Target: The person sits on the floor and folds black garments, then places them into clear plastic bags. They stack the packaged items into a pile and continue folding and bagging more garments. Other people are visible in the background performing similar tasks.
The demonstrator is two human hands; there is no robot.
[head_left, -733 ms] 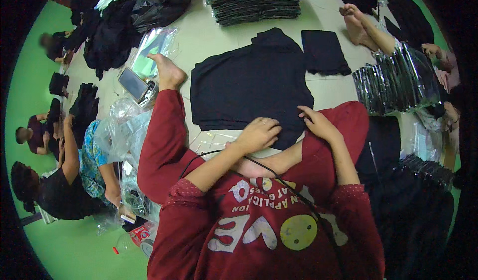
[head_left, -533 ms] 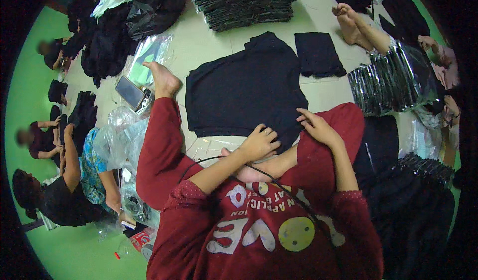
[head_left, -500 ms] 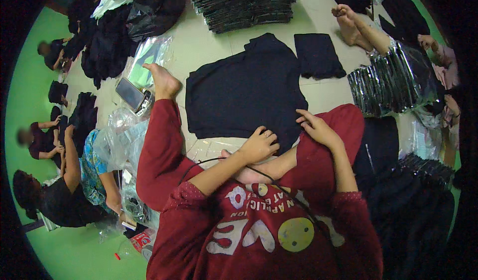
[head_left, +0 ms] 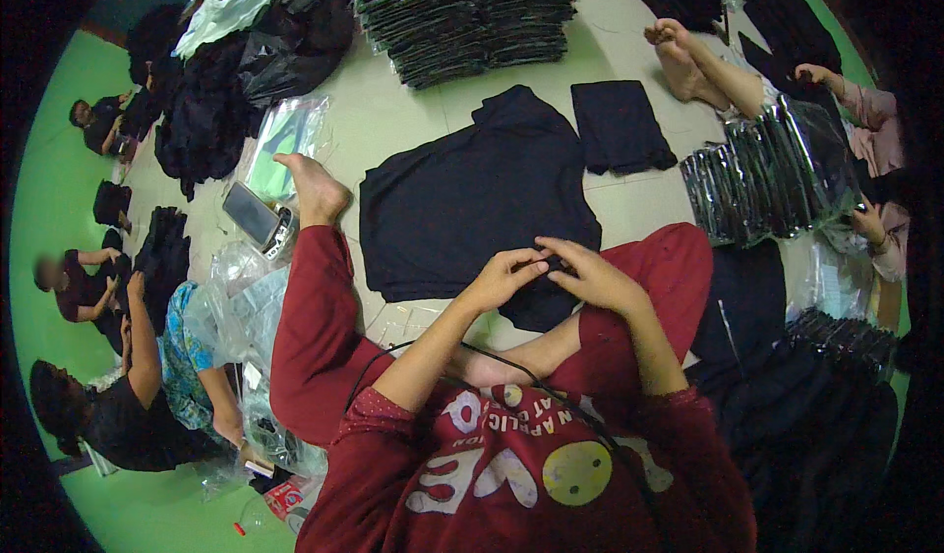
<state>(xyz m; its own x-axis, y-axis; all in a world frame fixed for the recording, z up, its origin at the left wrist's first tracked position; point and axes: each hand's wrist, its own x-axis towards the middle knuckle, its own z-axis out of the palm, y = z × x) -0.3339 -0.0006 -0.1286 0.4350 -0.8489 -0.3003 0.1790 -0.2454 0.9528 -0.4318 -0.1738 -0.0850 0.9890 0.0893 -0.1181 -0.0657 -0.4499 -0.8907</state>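
Note:
A black garment [head_left: 462, 194] lies spread on the floor between my legs, its near part bunched up. Above its near right part, my left hand [head_left: 504, 278] and my right hand [head_left: 597, 280] come together, fingertips touching or almost touching. Both hands have bent fingers drawn in toward the thumbs. Whatever may be between the fingertips is too small and dark to make out against the cloth. Just beyond the garment on the right lies a black garment folded into a rectangle [head_left: 621, 125].
Stacks of black garments in clear bags stand at the far side [head_left: 467, 22] and the right [head_left: 757, 179]. A phone [head_left: 251, 214] and clear plastic bags [head_left: 236, 268] lie left of my leg. Other people sit left and right; a bare foot [head_left: 678, 66] reaches in.
My right hand has moved left and my left hand slightly right, so the fingertips now meet above the garment. The whole view has shifted a little.

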